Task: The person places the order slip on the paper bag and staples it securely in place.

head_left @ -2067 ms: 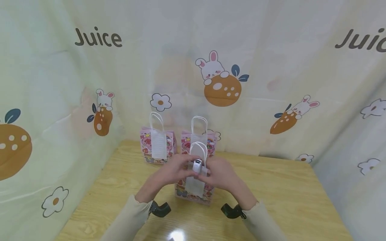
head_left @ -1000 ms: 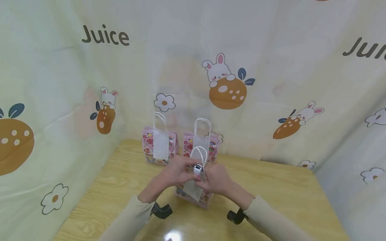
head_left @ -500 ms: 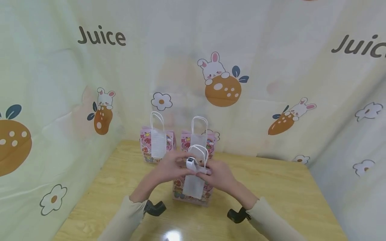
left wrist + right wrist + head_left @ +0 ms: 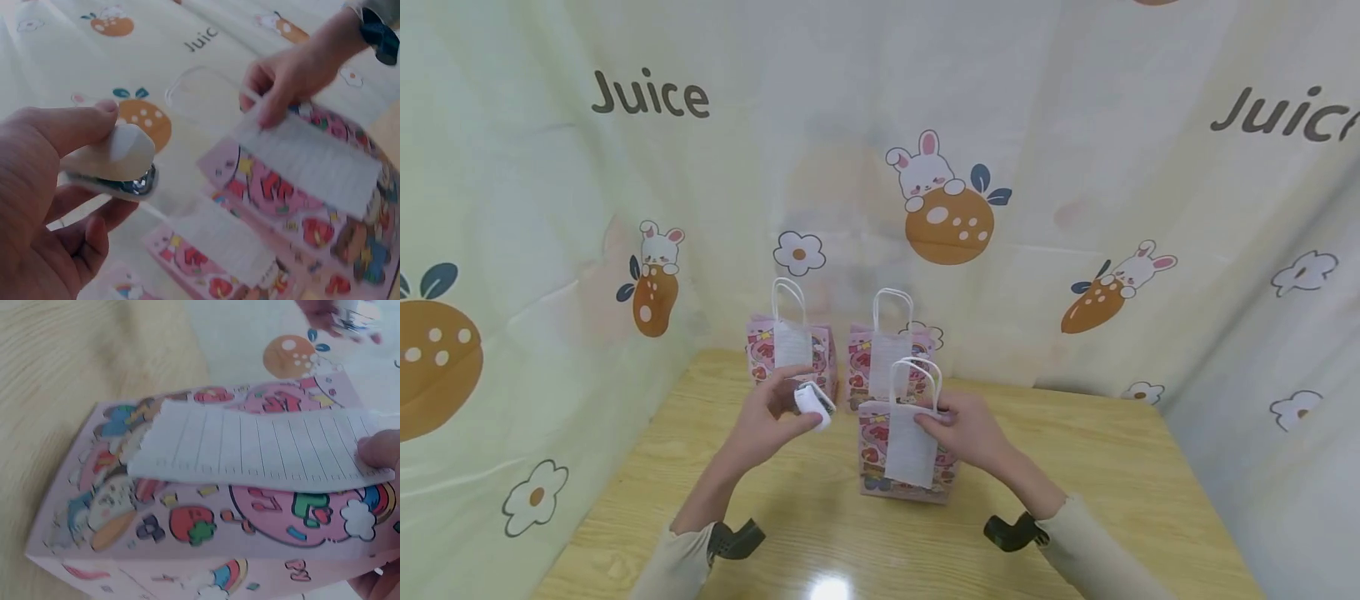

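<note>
My left hand (image 4: 765, 425) holds a small white stapler (image 4: 813, 406) between thumb and fingers, apart from the bags and left of the front one. In the left wrist view the stapler (image 4: 122, 162) has a gap between its top and base. My right hand (image 4: 967, 429) pinches the top right edge of the front pink gift bag (image 4: 874, 454). Its thumb presses on a lined paper slip (image 4: 912, 450) that hangs down the bag's front. White rope handles (image 4: 917, 364) rise above that bag. In the right wrist view the slip (image 4: 250, 450) lies flat along the printed face.
Two similar pink bags stand behind, the back left bag (image 4: 763, 350) and the back middle bag (image 4: 859, 362), each with a paper slip on its front. All rest on a wooden table (image 4: 1060, 492). A printed curtain (image 4: 1060, 150) surrounds the table's back and sides.
My left hand has drawn away to the left with the stapler, off the front bag's top. The front bag has shifted slightly right, with my right hand still gripping its top.
</note>
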{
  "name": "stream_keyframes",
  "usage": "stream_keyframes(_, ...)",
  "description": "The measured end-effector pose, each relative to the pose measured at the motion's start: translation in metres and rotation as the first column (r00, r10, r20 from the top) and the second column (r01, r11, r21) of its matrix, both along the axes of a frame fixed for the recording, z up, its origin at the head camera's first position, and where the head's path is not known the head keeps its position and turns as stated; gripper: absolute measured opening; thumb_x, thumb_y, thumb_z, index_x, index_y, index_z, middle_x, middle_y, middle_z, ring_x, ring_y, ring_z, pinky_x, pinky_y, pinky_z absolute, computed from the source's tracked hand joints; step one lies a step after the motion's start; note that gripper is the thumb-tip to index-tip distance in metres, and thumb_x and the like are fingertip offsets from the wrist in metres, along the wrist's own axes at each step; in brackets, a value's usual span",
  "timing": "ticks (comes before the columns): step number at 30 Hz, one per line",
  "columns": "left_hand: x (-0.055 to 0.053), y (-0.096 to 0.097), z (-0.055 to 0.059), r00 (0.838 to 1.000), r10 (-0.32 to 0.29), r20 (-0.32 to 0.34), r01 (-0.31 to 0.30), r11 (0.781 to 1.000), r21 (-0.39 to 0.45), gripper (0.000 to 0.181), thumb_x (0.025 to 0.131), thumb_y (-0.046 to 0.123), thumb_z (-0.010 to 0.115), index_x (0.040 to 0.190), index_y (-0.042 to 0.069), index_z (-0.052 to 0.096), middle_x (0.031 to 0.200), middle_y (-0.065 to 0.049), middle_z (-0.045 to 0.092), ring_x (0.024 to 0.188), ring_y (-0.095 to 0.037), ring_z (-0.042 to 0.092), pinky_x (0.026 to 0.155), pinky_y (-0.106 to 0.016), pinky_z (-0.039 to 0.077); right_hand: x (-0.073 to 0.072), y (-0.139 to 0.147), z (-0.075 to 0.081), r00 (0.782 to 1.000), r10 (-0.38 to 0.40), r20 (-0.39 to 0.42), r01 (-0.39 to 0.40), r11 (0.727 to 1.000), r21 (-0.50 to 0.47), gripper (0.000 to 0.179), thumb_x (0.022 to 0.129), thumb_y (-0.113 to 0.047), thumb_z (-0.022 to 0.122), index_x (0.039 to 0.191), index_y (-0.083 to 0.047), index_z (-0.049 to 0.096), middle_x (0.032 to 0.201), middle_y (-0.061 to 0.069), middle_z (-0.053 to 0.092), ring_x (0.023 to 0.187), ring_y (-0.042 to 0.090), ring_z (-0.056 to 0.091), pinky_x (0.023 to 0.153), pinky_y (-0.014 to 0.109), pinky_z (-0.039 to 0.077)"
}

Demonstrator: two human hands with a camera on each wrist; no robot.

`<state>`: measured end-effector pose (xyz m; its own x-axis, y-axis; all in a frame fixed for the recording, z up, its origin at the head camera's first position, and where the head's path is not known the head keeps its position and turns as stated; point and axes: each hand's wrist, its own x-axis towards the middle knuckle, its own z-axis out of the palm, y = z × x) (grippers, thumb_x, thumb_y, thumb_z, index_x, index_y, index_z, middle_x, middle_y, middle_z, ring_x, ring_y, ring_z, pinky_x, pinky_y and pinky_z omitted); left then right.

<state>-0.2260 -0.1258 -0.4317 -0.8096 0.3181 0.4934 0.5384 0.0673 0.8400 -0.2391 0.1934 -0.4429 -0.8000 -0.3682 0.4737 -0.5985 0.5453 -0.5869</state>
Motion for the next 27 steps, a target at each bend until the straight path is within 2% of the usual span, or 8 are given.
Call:
stream_keyframes(4, 0.006, -0.010, -0.009, 0.999, 0.035, -0.041, -0.035, 0.999, -0.006, 0.032, 0.085, -0.015, 0.063, 0.117, -0.010, 0.060, 0.113, -0.025, 0.057, 0.085, -0.014, 0.059, 0.064, -0.028, 0.052, 0.002, 0.016, 0.004, 0.999, 0.014, 0.041, -0.013, 1.000, -0.022, 0.007, 0.084, -0.013, 0.077, 0.085, -0.008, 0.073, 0.077, -0.004, 0.069, 0.062, 0.007, 0.056, 0.053, 0.025, 0.050)
stream_keyframes(8, 0.004, -0.022, -0.029, 0.996, 0.075, -0.043, -0.078, 0.995, -0.055, 0.015, 0.094, -0.007, 0.056, 0.102, -0.003, 0.069, 0.117, -0.023, 0.058, 0.100, -0.014, 0.055, 0.070, -0.026, 0.052, 0.003, 0.034, 0.010, 0.996, -0.009, 0.092, 0.011, 0.999, -0.031, 0.007, 0.087, -0.014, 0.075, 0.089, -0.009, 0.072, 0.081, -0.003, 0.070, 0.067, 0.010, 0.059, 0.057, 0.027, 0.051)
stream_keyframes(11, 0.000, -0.031, -0.046, 0.998, 0.065, 0.012, -0.063, 0.994, -0.094, 0.015, 0.098, 0.000, 0.053, 0.104, 0.002, 0.068, 0.113, -0.021, 0.057, 0.099, -0.018, 0.053, 0.072, -0.027, 0.052, 0.003, 0.051, 0.015, 0.994, -0.033, 0.107, 0.035, 0.999, -0.018, 0.005, 0.087, -0.014, 0.075, 0.089, -0.010, 0.072, 0.081, -0.003, 0.070, 0.066, 0.011, 0.060, 0.056, 0.028, 0.051)
stream_keyframes(13, -0.001, -0.037, -0.054, 0.996, 0.066, 0.057, -0.057, 0.988, -0.141, 0.013, 0.096, 0.003, 0.060, 0.107, 0.005, 0.065, 0.110, -0.018, 0.055, 0.092, -0.019, 0.052, 0.070, -0.026, 0.049, 0.002, 0.063, 0.020, 0.995, -0.035, 0.091, 0.036, 0.999, -0.010, 0.004, 0.086, -0.011, 0.075, 0.088, -0.009, 0.072, 0.081, -0.001, 0.071, 0.066, 0.011, 0.062, 0.055, 0.028, 0.052)
stream_keyframes(16, -0.001, -0.045, -0.066, 0.990, 0.050, 0.135, -0.024, 0.983, -0.184, 0.025, 0.088, 0.001, 0.069, 0.110, 0.005, 0.060, 0.108, -0.016, 0.051, 0.084, -0.023, 0.051, 0.065, -0.026, 0.048, -0.001, 0.080, 0.024, 0.998, -0.050, 0.043, 0.050, 0.999, 0.007, 0.004, 0.086, -0.010, 0.075, 0.087, -0.007, 0.072, 0.080, 0.001, 0.071, 0.064, 0.011, 0.063, 0.053, 0.028, 0.052)
stream_keyframes(21, -0.005, -0.050, -0.079, 0.972, 0.178, 0.152, -0.120, 0.935, -0.333, 0.027, 0.082, 0.009, 0.078, 0.105, 0.013, 0.064, 0.108, -0.006, 0.057, 0.090, -0.022, 0.053, 0.070, -0.030, 0.046, -0.008, 0.104, 0.035, 0.995, -0.099, 0.014, 0.099, 0.995, 0.030, 0.007, 0.088, -0.011, 0.073, 0.090, -0.004, 0.072, 0.080, 0.005, 0.071, 0.063, 0.012, 0.064, 0.052, 0.027, 0.052)
stream_keyframes(23, -0.009, -0.050, -0.084, 0.961, 0.234, 0.146, -0.165, 0.911, -0.377, 0.027, 0.080, 0.015, 0.081, 0.103, 0.015, 0.067, 0.107, -0.002, 0.061, 0.093, -0.020, 0.054, 0.074, -0.033, 0.046, -0.013, 0.113, 0.039, 0.991, -0.128, 0.026, 0.127, 0.991, 0.043, 0.011, 0.089, -0.014, 0.073, 0.091, -0.003, 0.072, 0.081, 0.007, 0.071, 0.062, 0.013, 0.064, 0.051, 0.027, 0.052)
stream_keyframes(27, -0.018, -0.050, -0.096, 0.950, 0.288, 0.122, -0.216, 0.886, -0.411, 0.027, 0.076, 0.016, 0.084, 0.099, 0.012, 0.070, 0.103, 0.000, 0.066, 0.096, -0.021, 0.058, 0.082, -0.040, 0.047, -0.023, 0.126, 0.044, 0.978, -0.187, 0.091, 0.182, 0.982, 0.054, 0.019, 0.090, -0.020, 0.072, 0.095, -0.002, 0.071, 0.083, 0.010, 0.071, 0.063, 0.017, 0.065, 0.053, 0.028, 0.054)
